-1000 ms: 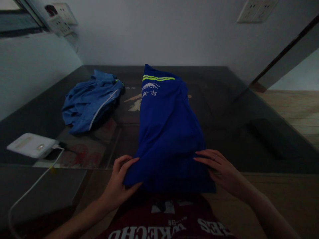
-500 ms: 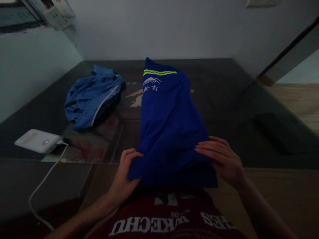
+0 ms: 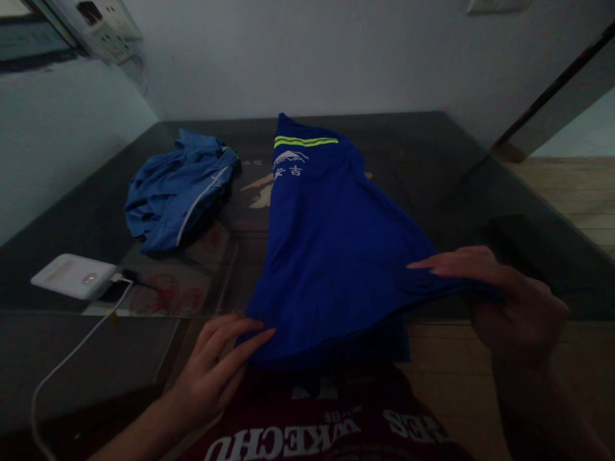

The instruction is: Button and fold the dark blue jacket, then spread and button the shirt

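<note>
A dark blue shirt (image 3: 327,237) with two yellow-green stripes and white lettering lies lengthwise on the table, its near end hanging over the front edge. At its lower left corner, my left hand (image 3: 218,362) pinches the hem between thumb and fingers. My right hand (image 3: 516,307) grips the lower right side of the cloth and holds it stretched out to the right, raised off the layer beneath. The right thumb and some fingers are hidden under the fabric.
A crumpled lighter blue garment (image 3: 177,192) lies on the dark glass-topped table (image 3: 413,147) to the left. Closer in is a white power bank (image 3: 74,275) with a white cable (image 3: 72,358) running off the front edge. A wall (image 3: 307,57) stands behind the table.
My right hand has moved right, pulling the shirt's lower right side outward so the cloth fans wider. My left hand has shifted slightly down and left with the hem.
</note>
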Available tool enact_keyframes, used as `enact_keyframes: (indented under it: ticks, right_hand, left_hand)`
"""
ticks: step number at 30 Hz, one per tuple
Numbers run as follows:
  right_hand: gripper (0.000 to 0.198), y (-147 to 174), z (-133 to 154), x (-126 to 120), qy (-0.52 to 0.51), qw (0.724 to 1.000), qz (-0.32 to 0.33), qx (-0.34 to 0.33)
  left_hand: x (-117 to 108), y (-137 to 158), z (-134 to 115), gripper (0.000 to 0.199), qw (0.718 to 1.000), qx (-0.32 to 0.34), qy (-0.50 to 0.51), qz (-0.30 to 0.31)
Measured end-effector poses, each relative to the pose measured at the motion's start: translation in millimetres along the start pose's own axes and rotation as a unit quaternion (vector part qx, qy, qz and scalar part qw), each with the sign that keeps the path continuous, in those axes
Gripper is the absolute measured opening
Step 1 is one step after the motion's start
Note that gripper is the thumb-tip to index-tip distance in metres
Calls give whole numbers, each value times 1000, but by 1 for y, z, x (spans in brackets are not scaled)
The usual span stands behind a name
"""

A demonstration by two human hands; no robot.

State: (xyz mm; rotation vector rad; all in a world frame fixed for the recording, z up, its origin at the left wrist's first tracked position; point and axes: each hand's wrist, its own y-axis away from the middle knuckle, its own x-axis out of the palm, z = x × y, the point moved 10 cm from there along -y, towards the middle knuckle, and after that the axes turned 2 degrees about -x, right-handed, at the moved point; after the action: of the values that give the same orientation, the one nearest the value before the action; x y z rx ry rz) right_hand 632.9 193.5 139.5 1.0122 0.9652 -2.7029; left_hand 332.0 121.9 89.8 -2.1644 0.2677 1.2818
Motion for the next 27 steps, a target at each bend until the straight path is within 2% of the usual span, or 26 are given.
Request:
enact_keyframes:
  ticks: [2, 4, 7, 10, 12, 15, 17, 19, 21, 23, 27]
  right_hand:
    - [34, 14, 0, 4, -44, 998, 28, -21]
    - [31, 31, -8, 17, -49, 995, 79, -21]
    - [30, 55, -25, 38, -19, 990, 137, -5]
    - [31, 66, -32, 43, -25, 989, 146, 3]
    - [31, 66, -29, 35, -41, 991, 124, 1]
    - [30, 66, -15, 23, -64, 994, 87, -23]
    - [31, 74, -5, 31, -65, 991, 103, -49]
    - [32, 88, -1, 51, -45, 986, 144, -65]
    - [32, 100, -3, 67, -20, 984, 161, -66]
    - [32, 105, -5, 71, -6, 988, 144, -58]
    - [33, 96, 8, 49, -21, 997, 67, -45]
  left_hand:
    - [9, 11, -4, 49, 999, 33, 4, 17]
    - [15, 18, -1, 45, 999, 34, -14, 2]
    - [21, 18, 16, 31, 998, -21, -35, -37]
    - [32, 15, 27, 22, 998, -56, 24, -13]
    - [31, 18, 22, 21, 998, -26, 63, -3]
    - [19, 30, 15, 27, 998, 30, 54, -19]
    - [19, 38, 16, 30, 998, 53, 39, -2]
    - [29, 43, 20, 30, 996, 59, 39, 47]
    - [39, 44, 30, 24, 994, 30, 51, 88]
    - [44, 45, 40, 18, 991, -22, 86, 100]
    - [37, 51, 55, 12, 974, -112, 189, 47]
